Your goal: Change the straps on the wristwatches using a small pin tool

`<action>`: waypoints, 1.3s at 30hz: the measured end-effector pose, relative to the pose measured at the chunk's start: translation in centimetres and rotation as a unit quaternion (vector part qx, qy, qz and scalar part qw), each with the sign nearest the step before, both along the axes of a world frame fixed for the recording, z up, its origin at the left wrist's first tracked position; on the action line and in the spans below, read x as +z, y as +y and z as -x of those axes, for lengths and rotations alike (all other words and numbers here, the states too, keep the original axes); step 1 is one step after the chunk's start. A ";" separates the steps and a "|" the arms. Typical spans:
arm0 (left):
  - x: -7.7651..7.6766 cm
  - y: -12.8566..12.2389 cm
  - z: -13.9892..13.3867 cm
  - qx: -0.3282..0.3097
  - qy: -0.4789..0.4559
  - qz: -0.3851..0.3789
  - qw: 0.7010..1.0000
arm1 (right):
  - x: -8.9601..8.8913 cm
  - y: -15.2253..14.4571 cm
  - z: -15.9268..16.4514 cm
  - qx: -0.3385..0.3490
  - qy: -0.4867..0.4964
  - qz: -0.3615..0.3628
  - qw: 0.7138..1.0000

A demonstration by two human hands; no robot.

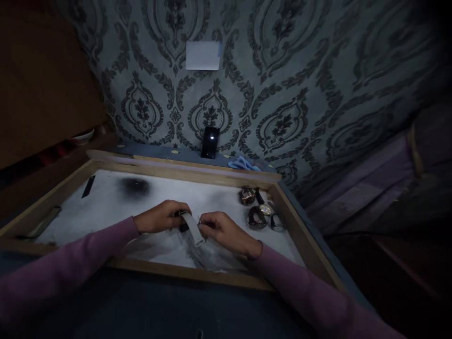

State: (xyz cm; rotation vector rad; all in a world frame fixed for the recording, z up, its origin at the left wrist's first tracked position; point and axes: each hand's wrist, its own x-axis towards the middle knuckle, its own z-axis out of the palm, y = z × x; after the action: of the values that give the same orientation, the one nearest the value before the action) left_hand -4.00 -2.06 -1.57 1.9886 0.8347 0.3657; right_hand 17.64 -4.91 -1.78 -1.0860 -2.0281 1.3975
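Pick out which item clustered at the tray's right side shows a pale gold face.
The watch above and right of the dark ring-shaped item: its round face gleams pale gold, while the others look darker.

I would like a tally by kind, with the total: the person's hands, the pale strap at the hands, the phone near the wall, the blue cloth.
Left hand and right hand: 2 hands
Pale strap: 1
Phone: 1
Blue cloth: 1
Total: 5

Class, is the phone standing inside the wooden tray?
No, the phone stands outside the tray, beyond its far side, near the patterned wall.
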 end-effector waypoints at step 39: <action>-0.5 -0.7 -2.0 0.060 0.000 -0.038 0.997 | 0.3 0.1 0.2 0.057 0.144 0.157 0.975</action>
State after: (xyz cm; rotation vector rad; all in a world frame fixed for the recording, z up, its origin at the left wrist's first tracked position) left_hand -2.04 -2.71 -2.08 2.0137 0.9565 0.4723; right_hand 17.39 -4.77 -1.52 -0.8355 -1.7225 1.8631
